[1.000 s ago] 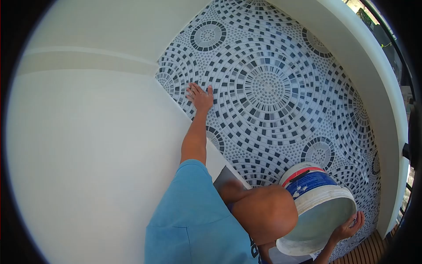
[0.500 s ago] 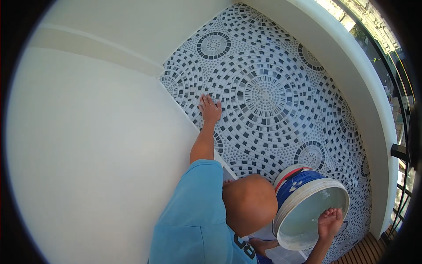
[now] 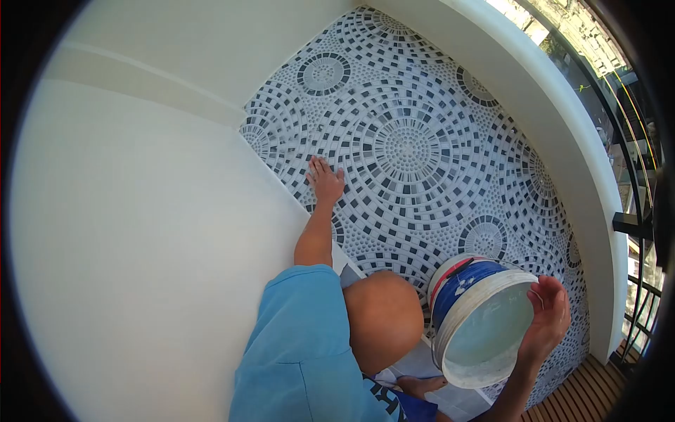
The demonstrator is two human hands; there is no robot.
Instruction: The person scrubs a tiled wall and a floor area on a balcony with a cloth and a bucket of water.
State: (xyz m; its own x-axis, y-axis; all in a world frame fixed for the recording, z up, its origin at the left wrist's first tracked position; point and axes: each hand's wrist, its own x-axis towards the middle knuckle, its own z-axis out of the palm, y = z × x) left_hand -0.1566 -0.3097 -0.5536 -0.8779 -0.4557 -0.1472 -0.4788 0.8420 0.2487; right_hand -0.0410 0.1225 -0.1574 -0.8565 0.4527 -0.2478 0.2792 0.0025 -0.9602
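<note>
My left hand (image 3: pixel 327 181) lies palm down on the mosaic floor (image 3: pixel 406 149), fingers spread, close to the base of the white wall. Dark and pale pieces in the mosaic form circles and fans. On my right stands a white bucket (image 3: pixel 464 294) with a blue and red label, holding cloudy, pale liquid (image 3: pixel 492 334). My right hand (image 3: pixel 548 320) overlaps the bucket's right rim in this view, its fingers loosely bent and a little apart, with nothing visible in them.
A white wall (image 3: pixel 155 232) runs along my left side. Beyond the mosaic curves a low white parapet (image 3: pixel 555 133) with a dark railing (image 3: pixel 636 224). Wooden slats (image 3: pixel 573 394) lie at lower right. My bent knee (image 3: pixel 383 320) is between my left arm and the bucket.
My right hand has risen from over the liquid to the bucket's right rim, its fingers loosening. The view has shifted slightly right; my left hand stays on the floor.
</note>
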